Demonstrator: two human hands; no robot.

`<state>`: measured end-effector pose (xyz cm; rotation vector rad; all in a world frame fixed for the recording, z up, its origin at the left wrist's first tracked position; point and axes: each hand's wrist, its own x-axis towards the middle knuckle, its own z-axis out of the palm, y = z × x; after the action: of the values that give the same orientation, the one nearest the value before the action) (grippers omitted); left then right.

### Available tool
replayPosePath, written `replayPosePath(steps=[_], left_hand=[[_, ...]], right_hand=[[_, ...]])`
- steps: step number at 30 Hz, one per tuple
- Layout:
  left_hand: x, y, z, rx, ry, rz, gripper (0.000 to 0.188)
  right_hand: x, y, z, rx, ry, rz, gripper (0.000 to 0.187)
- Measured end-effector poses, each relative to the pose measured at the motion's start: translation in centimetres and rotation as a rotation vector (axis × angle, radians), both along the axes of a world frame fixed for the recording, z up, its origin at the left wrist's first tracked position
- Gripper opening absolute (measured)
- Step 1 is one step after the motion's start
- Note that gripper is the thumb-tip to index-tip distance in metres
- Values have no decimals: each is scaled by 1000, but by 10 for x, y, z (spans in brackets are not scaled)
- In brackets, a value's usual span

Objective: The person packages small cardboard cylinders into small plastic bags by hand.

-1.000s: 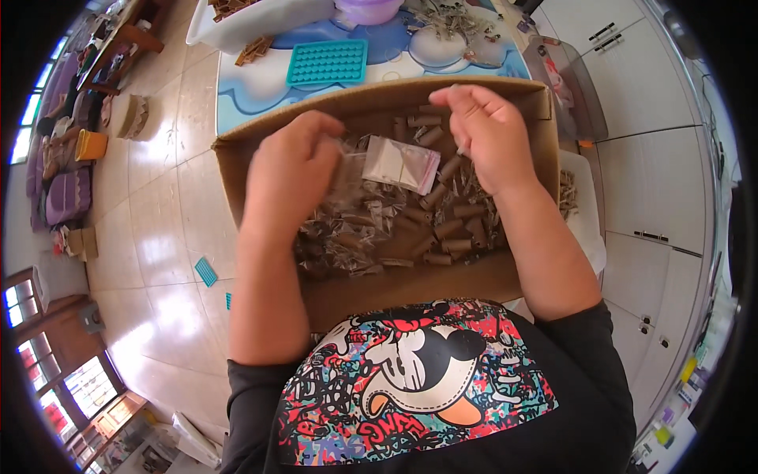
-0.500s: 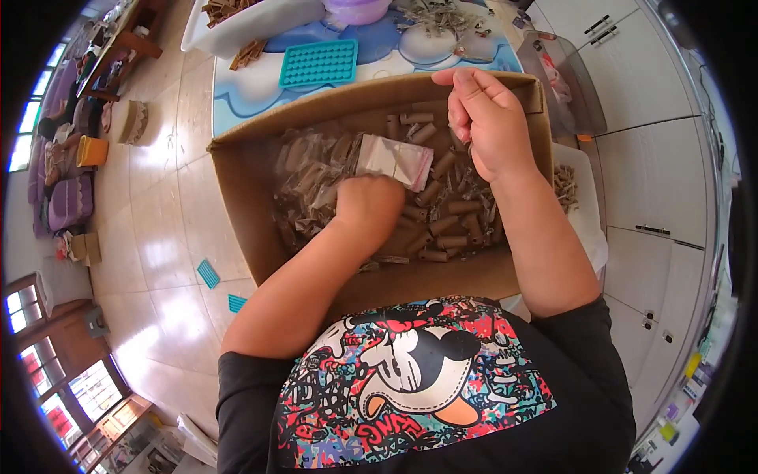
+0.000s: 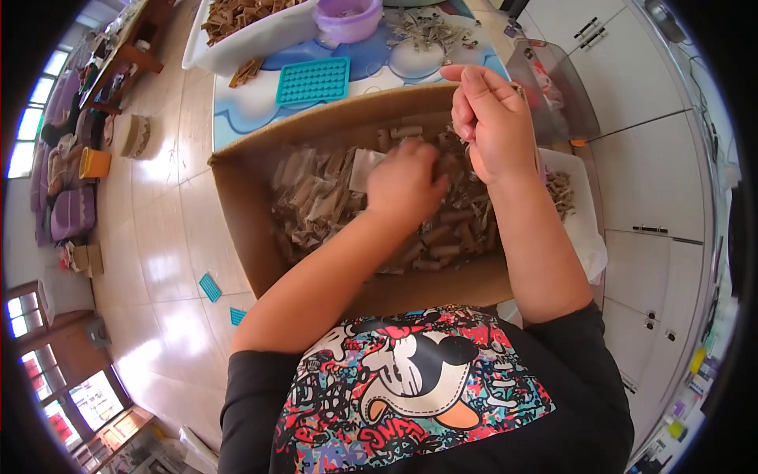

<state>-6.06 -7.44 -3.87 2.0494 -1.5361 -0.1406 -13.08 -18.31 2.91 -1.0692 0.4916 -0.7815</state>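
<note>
A brown cardboard box [image 3: 264, 272] stands in front of me, holding many short brown cardboard tubes [image 3: 467, 237]. Clear plastic bags with brown tubes [image 3: 320, 201] fill its left side. My left hand [image 3: 404, 180] is inside the box, palm down over a white packet [image 3: 363, 167]; its thumb is apart from its bent, slightly blurred fingers, and nothing shows in it. Raised over the box's right far corner, my right hand [image 3: 493, 118] has its fingers curled in. Something small glints under them, too small to name.
Beyond the box, a patterned table [image 3: 237, 118] bears a teal grid tray [image 3: 313, 80], a purple bowl [image 3: 347, 24], a white bin of brown pieces [image 3: 209, 59] and scattered small metal bits [image 3: 434, 33]. A white tub [image 3: 584, 225] stands right of the box. Two teal trays lie on the floor [image 3: 158, 268].
My left hand has moved right and away from me, from below the white packet to over it and the tubes beside it. The right hand stays raised and closed.
</note>
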Motion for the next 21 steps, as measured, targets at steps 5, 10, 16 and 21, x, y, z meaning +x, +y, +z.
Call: replayPosePath(steps=[5, 10, 16, 21], left_hand=[[34, 25, 47, 90, 561, 117, 23], [53, 48, 51, -63, 1020, 159, 21], [64, 56, 42, -86, 1176, 198, 21], [63, 59, 41, 7, 1093, 142, 22]], right_hand=[[-2, -6, 1, -115, 197, 12, 28], [-1, -2, -3, -243, 492, 285, 32], [3, 10, -2, -132, 445, 521, 27], [8, 17, -16, -144, 349, 303, 20]])
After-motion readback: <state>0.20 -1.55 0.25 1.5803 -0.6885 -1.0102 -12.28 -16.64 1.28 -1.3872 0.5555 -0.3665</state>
